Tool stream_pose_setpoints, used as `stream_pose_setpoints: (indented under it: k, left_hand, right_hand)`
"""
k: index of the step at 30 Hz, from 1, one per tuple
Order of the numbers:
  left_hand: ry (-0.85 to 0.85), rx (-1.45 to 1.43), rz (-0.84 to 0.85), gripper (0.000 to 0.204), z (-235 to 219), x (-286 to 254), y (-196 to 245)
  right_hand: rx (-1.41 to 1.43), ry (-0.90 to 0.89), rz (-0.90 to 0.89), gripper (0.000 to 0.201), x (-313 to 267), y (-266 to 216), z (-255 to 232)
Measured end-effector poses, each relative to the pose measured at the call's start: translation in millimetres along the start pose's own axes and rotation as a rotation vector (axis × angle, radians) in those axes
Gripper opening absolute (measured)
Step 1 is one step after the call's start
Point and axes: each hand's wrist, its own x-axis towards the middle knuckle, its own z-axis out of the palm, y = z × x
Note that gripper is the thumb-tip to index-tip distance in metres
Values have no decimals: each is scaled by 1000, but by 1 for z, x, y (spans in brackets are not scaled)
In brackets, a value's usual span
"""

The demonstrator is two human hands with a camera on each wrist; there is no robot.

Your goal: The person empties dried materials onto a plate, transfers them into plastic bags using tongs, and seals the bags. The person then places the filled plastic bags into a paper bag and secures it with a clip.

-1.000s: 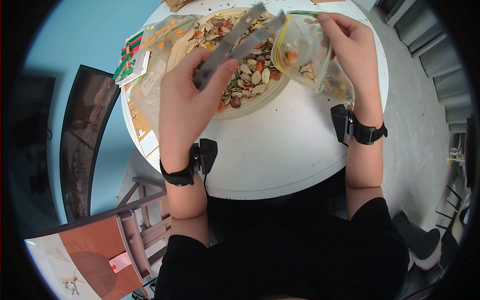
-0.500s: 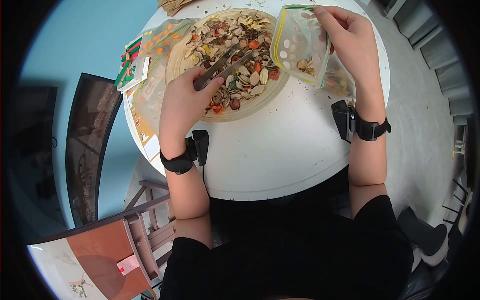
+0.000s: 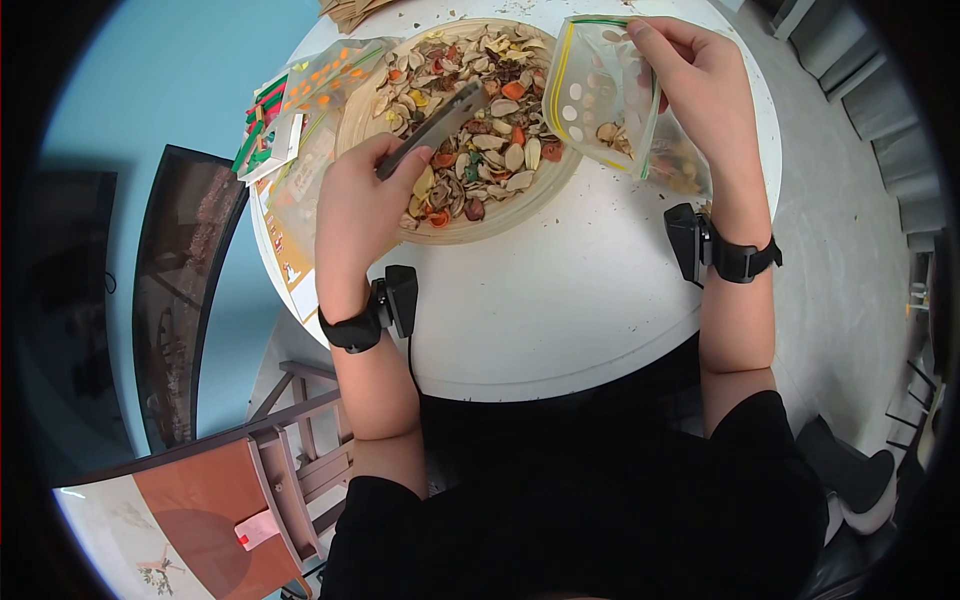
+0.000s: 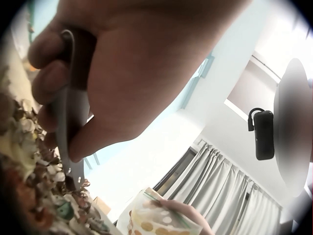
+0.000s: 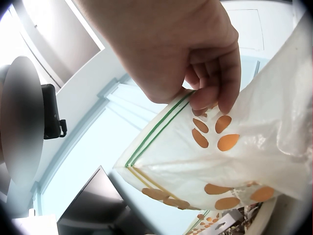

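My left hand [image 3: 362,200] grips metal tongs [image 3: 435,128] near their bend, thumb on one side and fingers on the other. Their arms are pressed close together, tips down among dried petals and slices [image 3: 488,150] heaped on a round pale tray [image 3: 540,203]. In the left wrist view the tongs' tips [image 4: 73,182] dip into the heap; what lies between them is hidden. Right of the tray, my right hand [image 3: 705,95] pinches the top edge of a clear zip bag [image 3: 590,90] with printed dots. The bag hangs tilted, a few dried pieces [image 3: 615,138] at its bottom.
A second bag with dried pieces [image 3: 680,165] lies under my right hand. At the left are an orange-dotted bag [image 3: 335,75], another clear bag [image 3: 300,185] and a white box of colored sticks [image 3: 270,150]. Brown paper [image 3: 350,10] sits at the far edge.
My left hand brought the tongs down from above the tray into the heap, and their spread arms came together. My right hand lifted the bag's top slightly, then held nearly still.
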Motion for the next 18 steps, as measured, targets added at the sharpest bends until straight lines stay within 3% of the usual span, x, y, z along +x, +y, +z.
stream_pose_setpoints:
  k: [4, 7, 10, 13, 18]
  left_hand:
    - [84, -200, 86, 28, -8, -11, 13]
    - [49, -337, 209, 23, -8, -24, 30]
    - [-63, -377, 189, 22, -4, -39, 57]
    - [-20, -279, 251, 22, 7, -36, 57]
    - [86, -212, 138, 27, -7, -29, 45]
  right_hand:
    - [5, -4, 31, 33, 0, -3, 1]
    - [15, -13, 32, 33, -2, -4, 3]
    - [25, -17, 30, 33, -2, -4, 5]
    - [29, -27, 19, 33, 0, 0, 2]
    - [23, -8, 16, 31, 1, 0, -2]
